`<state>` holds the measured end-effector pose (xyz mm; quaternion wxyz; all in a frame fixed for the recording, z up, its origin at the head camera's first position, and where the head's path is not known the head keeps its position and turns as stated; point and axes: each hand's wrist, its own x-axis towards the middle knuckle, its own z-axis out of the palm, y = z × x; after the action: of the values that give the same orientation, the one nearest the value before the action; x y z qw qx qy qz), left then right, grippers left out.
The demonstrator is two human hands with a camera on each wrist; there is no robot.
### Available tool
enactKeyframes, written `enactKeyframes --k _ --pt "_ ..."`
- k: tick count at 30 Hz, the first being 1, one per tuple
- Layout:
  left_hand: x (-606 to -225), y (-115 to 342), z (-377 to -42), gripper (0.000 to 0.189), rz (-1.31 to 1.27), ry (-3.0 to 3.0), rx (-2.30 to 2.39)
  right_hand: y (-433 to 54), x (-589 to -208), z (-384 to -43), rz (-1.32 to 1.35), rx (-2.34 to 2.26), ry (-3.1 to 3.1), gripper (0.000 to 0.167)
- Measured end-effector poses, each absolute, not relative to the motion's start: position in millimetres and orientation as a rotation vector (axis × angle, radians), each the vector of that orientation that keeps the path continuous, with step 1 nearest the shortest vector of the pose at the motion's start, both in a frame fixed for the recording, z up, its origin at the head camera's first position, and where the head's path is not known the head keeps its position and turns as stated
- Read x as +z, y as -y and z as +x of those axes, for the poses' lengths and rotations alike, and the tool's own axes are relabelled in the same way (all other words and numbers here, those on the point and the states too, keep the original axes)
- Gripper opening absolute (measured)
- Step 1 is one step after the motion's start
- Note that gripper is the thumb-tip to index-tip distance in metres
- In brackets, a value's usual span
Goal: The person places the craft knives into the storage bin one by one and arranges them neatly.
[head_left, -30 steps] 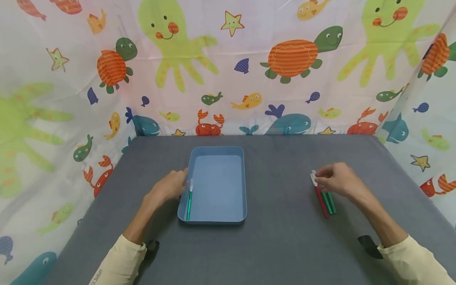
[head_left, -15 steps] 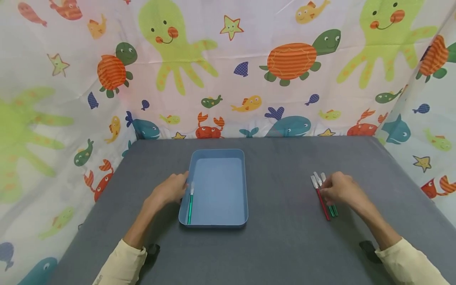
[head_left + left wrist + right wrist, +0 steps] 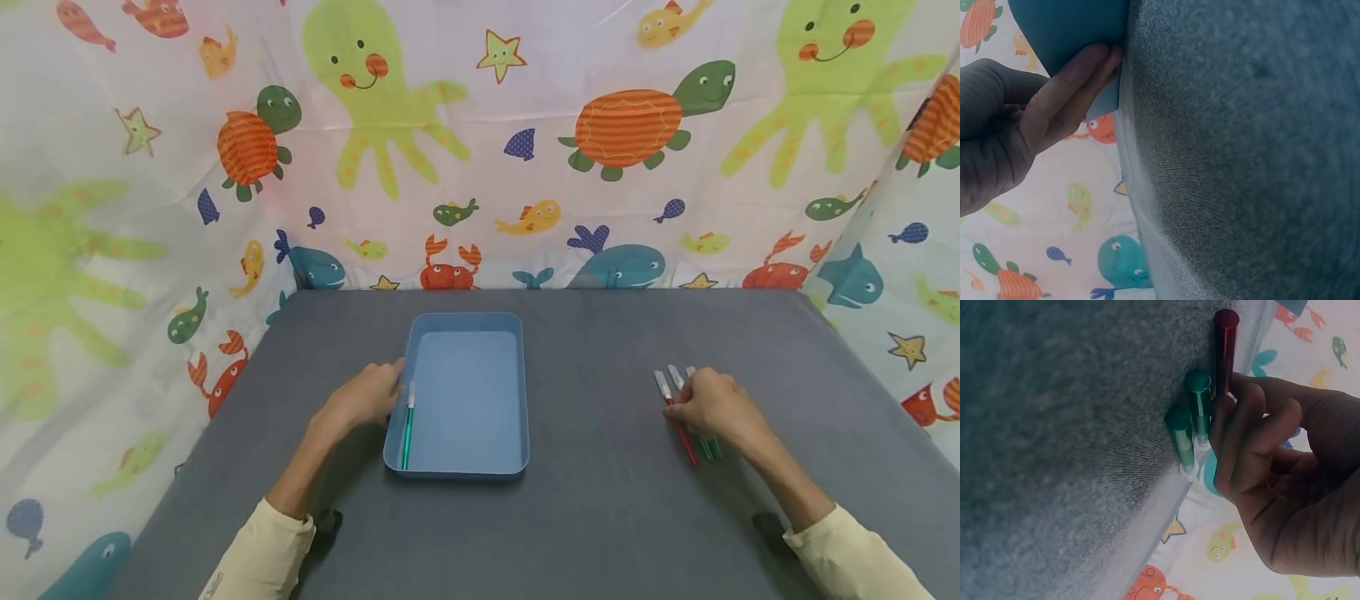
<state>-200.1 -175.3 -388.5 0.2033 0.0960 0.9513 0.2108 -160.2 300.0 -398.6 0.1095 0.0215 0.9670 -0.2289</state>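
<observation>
A blue tray (image 3: 469,392) stands left of the middle of the table, with one green pen (image 3: 408,433) with a whitish end lying along its left wall. My left hand (image 3: 367,394) is at that wall; in the left wrist view its straight fingers (image 3: 1063,87) rest against the outside of the tray (image 3: 1075,31). On the right, my right hand (image 3: 716,406) pinches a red pen (image 3: 685,442) near its middle between thumb and fingers. Two green pens (image 3: 1197,387) lie beside it, partly covered by the hand in the head view. All three have whitish ends.
A grey cloth covers the table (image 3: 592,500). Behind and at both sides hangs a curtain (image 3: 480,117) printed with sea animals. A dark strap (image 3: 774,533) shows by the right sleeve and another dark piece (image 3: 324,533) by the left sleeve.
My right hand has come down from the pens' whitish ends to the red pen's middle and now pinches it. My left hand stays at the tray's left wall. The head view has shifted slightly.
</observation>
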Motion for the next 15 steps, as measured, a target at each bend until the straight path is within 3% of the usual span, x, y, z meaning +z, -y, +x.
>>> enactKeyframes --k 15 --pt "-386.4 176.0 -201.1 0.062 0.273 -2.664 0.541 -300.7 -391.3 -165.8 0.023 -0.776 -2.790 0.023"
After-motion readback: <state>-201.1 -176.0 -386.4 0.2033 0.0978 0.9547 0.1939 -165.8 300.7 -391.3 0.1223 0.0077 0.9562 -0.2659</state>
